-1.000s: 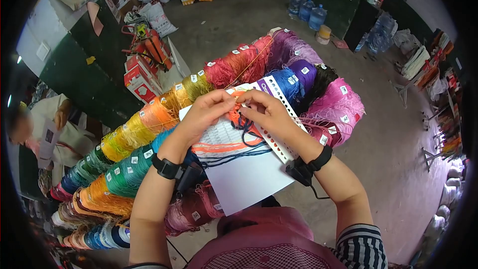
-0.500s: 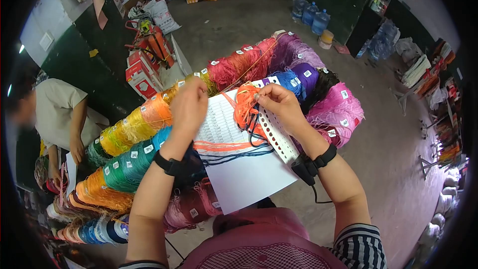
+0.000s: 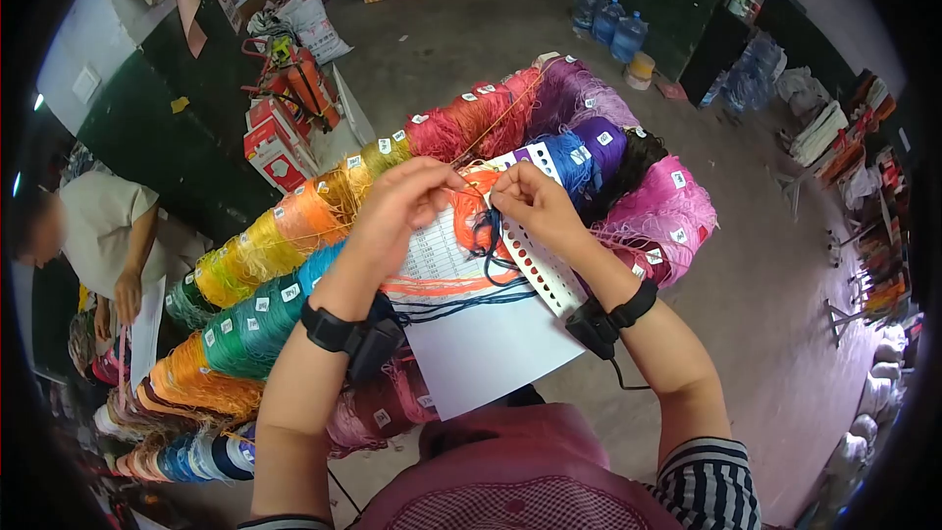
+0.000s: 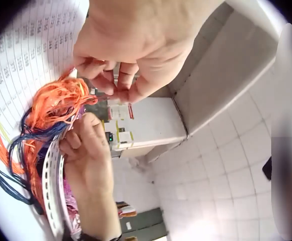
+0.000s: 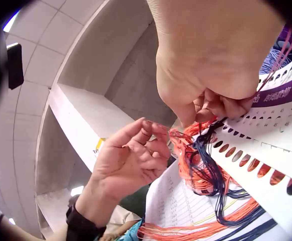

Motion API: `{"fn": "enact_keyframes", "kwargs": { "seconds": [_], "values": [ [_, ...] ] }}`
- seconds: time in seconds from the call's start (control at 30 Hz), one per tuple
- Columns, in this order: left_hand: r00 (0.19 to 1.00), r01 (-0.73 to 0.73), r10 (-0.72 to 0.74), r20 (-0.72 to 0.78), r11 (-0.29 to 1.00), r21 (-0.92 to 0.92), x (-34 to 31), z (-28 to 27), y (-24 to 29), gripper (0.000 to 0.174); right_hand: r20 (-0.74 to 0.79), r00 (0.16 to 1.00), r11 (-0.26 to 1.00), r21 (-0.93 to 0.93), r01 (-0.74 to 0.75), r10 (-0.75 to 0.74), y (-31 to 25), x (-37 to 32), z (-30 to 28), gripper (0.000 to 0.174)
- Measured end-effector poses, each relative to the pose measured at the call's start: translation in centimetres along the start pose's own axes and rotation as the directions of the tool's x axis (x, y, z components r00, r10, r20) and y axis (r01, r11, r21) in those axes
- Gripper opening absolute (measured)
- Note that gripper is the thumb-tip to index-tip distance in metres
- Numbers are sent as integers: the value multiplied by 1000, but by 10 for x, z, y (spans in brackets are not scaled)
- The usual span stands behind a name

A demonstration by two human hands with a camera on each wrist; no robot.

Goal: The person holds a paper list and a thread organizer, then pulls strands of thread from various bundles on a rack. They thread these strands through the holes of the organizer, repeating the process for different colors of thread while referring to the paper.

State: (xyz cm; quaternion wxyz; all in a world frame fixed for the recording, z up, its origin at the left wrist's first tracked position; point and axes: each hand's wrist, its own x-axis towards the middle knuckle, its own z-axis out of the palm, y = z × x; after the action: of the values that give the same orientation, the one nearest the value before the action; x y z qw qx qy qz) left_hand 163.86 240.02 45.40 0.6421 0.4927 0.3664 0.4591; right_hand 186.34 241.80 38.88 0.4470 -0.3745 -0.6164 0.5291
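A looped bundle of orange thread (image 3: pixel 469 221) lies over a printed sheet, with navy threads (image 5: pixel 211 163) wound through it. At the bundle's upper end my left hand (image 3: pixel 400 208) pinches a thin orange strand between thumb and fingertips, as the left wrist view shows. Opposite it, my right hand (image 3: pixel 542 208) has its fingers curled in a pinch on the bundle where orange and navy meet. Beneath both hands are the sheet of printed number columns (image 4: pixel 38 42) and a white card strip with holes (image 5: pixel 266 150). Straight orange and navy strands cross the paper lower down.
Rows of coloured thread hanks (image 3: pixel 255 319) with small white labels surround the papers. At left, another person (image 3: pixel 108 236) leans over the hanks. Red fire extinguishers (image 3: pixel 312 88) stand beyond, and blue water bottles (image 3: pixel 628 36) are on the floor at the back.
My left hand swung away left of the bundle half a second ago and is now back at its top. The right hand stays at the bundle throughout. The other person has leaned over the hanks.
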Motion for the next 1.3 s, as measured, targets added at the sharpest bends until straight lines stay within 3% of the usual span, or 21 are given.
{"fn": "enact_keyframes", "kwargs": {
  "seconds": [0.07,0.2,0.27,0.33,0.4,0.47,0.5,0.57,0.6,0.63,0.7,0.8,0.87,0.9,0.93,0.97,1.0,1.07,1.13,1.2,1.3],
  "values": [
    [996,63,-54,69,989,-137,0,-1,10,20,-39,998,993,-108,-43,39,-5,-2,4,18],
    [989,116,-129,68,980,162,-1,24,-2,38,-110,992,946,-324,18,-56,-11,-2,6,37],
    [988,65,-124,92,875,480,5,40,-23,31,-114,993,985,164,47,-29,-14,1,11,48],
    [978,85,-174,115,836,543,13,44,-26,25,-55,998,998,-63,-14,10,-23,-3,3,46],
    [965,95,-223,140,792,603,17,35,-30,20,-25,999,998,36,-42,43,-16,-2,3,41],
    [937,-318,318,148,592,741,8,13,-27,13,2,997,988,139,-73,73,-17,-3,2,38],
    [936,-290,344,76,632,719,-6,2,-15,21,-4,992,992,14,-126,126,-22,-2,1,36],
    [978,-83,146,-148,928,362,-52,-19,26,18,-27,981,970,-148,-195,193,-28,0,2,33],
    [949,25,60,-309,964,264,-73,-33,46,14,-25,981,970,-145,-196,194,-26,0,4,33],
    [959,-45,78,-272,991,125,-95,-58,56,14,-2,986,939,-303,-161,169,-23,-1,6,26],
    [830,-50,50,-556,999,17,-140,-95,73,21,36,998,873,-486,-35,60,-24,-5,13,29],
    [881,-169,40,-471,957,-235,-203,-170,81,16,18,999,773,-633,50,-50,-10,-3,16,29],
    [737,-209,70,-673,969,-128,-235,-213,71,23,-4,999,793,-609,23,-33,4,1,13,26],
    [636,59,100,-765,982,177,-246,-215,70,30,-35,997,742,-670,27,-67,9,1,15,27],
    [550,374,157,-821,832,409,-260,-219,68,37,23,981,666,-731,148,-193,-8,-9,25,27],
    [571,540,376,-730,497,679,-277,-230,54,38,115,937,636,-706,311,-329,-25,-19,37,26],
    [655,612,526,-543,54,789,-292,-240,41,39,125,948,555,-785,274,-291,-57,-38,59,20],
    [799,312,417,-434,329,891,-290,-186,35,23,212,947,741,-590,319,-240,-66,-74,95,15],
    [904,235,186,-386,536,810,-283,-124,24,11,308,935,791,-522,319,-174,-70,-111,138,9],
    [938,174,168,-302,526,833,-279,-86,7,10,404,904,823,-460,332,-139,-60,-134,169,7],
    [972,86,157,-174,450,889,-276,-57,-38,12,324,940,806,-526,271,-105,-46,-148,195,8]
  ]
}}
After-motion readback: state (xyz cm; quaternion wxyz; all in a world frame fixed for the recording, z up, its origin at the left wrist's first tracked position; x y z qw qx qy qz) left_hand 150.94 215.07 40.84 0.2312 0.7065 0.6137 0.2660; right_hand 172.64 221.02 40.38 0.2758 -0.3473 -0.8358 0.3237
